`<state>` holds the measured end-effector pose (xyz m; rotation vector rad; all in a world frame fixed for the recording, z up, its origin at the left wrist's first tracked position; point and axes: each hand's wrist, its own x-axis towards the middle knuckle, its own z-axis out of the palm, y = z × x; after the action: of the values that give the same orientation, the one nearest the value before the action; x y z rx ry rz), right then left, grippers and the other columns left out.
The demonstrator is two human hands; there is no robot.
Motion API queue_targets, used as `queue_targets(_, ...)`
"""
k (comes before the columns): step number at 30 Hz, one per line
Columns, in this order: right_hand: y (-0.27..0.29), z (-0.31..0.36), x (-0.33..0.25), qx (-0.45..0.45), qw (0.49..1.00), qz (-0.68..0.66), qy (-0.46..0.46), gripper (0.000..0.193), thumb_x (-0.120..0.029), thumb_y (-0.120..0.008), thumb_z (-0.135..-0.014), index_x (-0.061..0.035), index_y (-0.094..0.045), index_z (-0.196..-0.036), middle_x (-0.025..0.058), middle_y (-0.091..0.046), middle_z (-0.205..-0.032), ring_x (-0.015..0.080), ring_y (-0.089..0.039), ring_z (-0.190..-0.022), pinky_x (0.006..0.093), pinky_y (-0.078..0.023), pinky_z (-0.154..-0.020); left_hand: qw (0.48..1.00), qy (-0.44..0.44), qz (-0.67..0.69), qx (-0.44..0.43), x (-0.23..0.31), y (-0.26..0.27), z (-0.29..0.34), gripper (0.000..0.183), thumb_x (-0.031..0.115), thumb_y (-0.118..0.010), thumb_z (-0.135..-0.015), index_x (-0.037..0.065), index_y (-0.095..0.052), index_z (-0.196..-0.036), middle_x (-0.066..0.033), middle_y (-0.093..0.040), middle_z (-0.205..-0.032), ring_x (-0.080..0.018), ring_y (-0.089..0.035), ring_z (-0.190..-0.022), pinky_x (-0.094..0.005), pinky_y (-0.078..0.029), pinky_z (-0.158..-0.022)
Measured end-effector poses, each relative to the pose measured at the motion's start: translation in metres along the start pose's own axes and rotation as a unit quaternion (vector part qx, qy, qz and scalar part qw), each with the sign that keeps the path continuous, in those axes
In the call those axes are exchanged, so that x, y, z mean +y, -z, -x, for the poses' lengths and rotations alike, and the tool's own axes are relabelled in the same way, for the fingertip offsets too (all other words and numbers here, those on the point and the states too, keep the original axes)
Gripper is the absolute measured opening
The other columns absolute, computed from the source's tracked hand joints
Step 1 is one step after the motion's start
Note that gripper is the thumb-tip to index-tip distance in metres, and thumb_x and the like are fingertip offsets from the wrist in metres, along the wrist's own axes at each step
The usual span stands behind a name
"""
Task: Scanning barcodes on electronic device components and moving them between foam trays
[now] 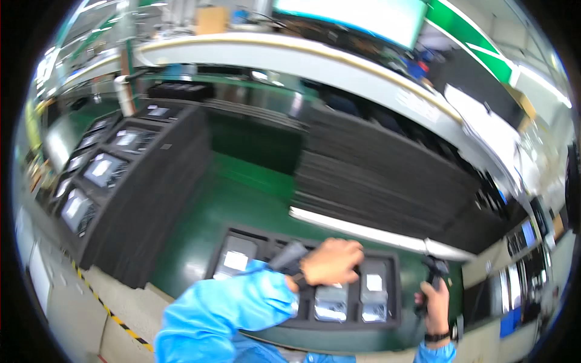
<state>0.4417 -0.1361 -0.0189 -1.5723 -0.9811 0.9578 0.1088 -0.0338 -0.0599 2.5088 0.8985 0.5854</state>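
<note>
A black foam tray (394, 296) lies in front of me, with several flat grey devices in its compartments. A white label marks the device (242, 247) at the tray's left end and the device (376, 295) at its right end. Over the middle of the tray is my left hand (331, 263), back upward and fingers bent down; blur and the hand itself hide whether it grips anything. A dark grey piece (287, 256) shows beside its wrist. To the right of the tray, my right hand (436, 302) grips a black handheld scanner (434, 266) by its handle, head upward.
At the left stands a tall stack of black foam trays (151, 199) with labelled devices on top. Another dark stack (375, 175) rises beyond the tray, under a long pale shelf (290, 51) carrying a monitor (357, 15). The green surface (242, 187) runs between the stacks.
</note>
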Motion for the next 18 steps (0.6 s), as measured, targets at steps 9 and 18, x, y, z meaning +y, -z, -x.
queue_targets(9, -0.086, 0.065, -0.034, -0.338, 0.886, -0.154, -0.277, 0.033, -0.021, -0.065, -0.099, -0.0071, -0.058, -0.128, 0.0083, -0.067, -0.082, 0.0147, -0.060, -0.058, 0.0266, -0.048, -0.052, 0.994, 0.004, -0.048, 0.094, -0.007, 0.001, 0.022, 0.026, 0.026, -0.058, -0.098, 0.009, -0.067, -0.116, -0.0131, -0.056, -0.141, -0.0325, -0.053, -0.127, -0.0468, -0.039, -0.107)
queue_targets(18, -0.107, 0.079, -0.038, -0.383, 0.887, -0.114, -0.233, 0.038, -0.006, -0.058, -0.096, 0.0029, -0.047, -0.131, 0.0186, -0.067, -0.086, 0.0186, -0.061, -0.057, 0.0293, -0.049, -0.053, 0.992, 0.022, -0.066, 0.107, -0.011, -0.004, 0.025, 0.028, 0.029, -0.057, -0.099, 0.016, -0.070, -0.120, -0.0120, -0.060, -0.134, -0.0318, -0.056, -0.120, -0.0466, -0.042, -0.102)
